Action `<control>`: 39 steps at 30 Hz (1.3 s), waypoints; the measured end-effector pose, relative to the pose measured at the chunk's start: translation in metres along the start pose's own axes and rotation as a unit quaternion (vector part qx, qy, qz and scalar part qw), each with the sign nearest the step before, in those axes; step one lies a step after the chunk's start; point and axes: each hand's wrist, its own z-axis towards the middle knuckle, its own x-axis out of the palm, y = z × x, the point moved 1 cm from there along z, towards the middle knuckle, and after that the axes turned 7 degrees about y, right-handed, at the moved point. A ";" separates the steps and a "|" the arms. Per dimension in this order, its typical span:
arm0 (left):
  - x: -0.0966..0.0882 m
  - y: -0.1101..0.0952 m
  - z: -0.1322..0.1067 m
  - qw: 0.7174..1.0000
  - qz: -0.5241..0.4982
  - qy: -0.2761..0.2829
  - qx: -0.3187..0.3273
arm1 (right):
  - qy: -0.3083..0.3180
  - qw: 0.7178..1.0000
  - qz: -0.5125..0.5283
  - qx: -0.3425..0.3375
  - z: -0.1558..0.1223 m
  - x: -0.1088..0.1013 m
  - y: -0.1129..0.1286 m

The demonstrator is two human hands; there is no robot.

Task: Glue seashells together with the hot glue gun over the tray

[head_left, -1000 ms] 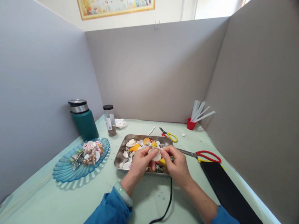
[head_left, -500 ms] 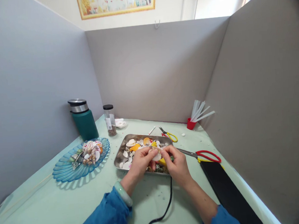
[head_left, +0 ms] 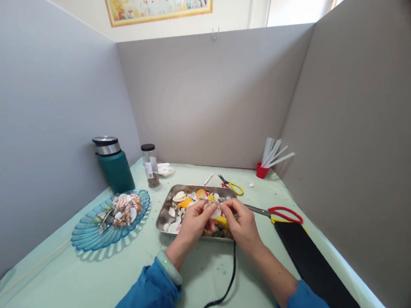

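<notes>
Over the near edge of a metal tray point(head_left: 163, 213) full of seashells, both my hands meet. My left hand point(head_left: 193, 223) pinches a pale scallop shell point(head_left: 216, 213) between thumb and fingers. My right hand point(head_left: 242, 226) is closed right beside it, fingertips at the same shell; a yellow object point(head_left: 222, 222) shows beneath them, and a black cord point(head_left: 227, 285) runs from under the hands toward me. What the right fingers grip is hidden.
A blue glass plate point(head_left: 86, 230) with shells lies left. Behind it stand a green flask point(head_left: 114, 165) and a small jar point(head_left: 151, 166). Yellow scissors point(head_left: 233, 186), red scissors point(head_left: 280, 212), a red cup of sticks point(head_left: 263, 169) and a black slab point(head_left: 312, 269) sit right. Grey partitions enclose the table.
Nothing has clearly moved beyond a slight camera shift; both hands stay together on the shell over the tray.
</notes>
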 end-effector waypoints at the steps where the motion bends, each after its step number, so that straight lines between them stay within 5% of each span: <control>1: 0.000 0.000 0.000 1.000 0.001 -0.001 -0.001 | 0.000 1.000 -0.001 -0.002 0.000 0.000 -0.001; 19: 0.002 -0.006 0.001 0.992 -0.115 -0.035 -0.035 | -0.033 0.997 -0.049 -0.056 0.001 -0.002 -0.001; 39: -0.001 0.002 0.001 0.998 -0.059 -0.009 -0.006 | -0.023 0.999 -0.028 -0.034 0.001 -0.002 0.001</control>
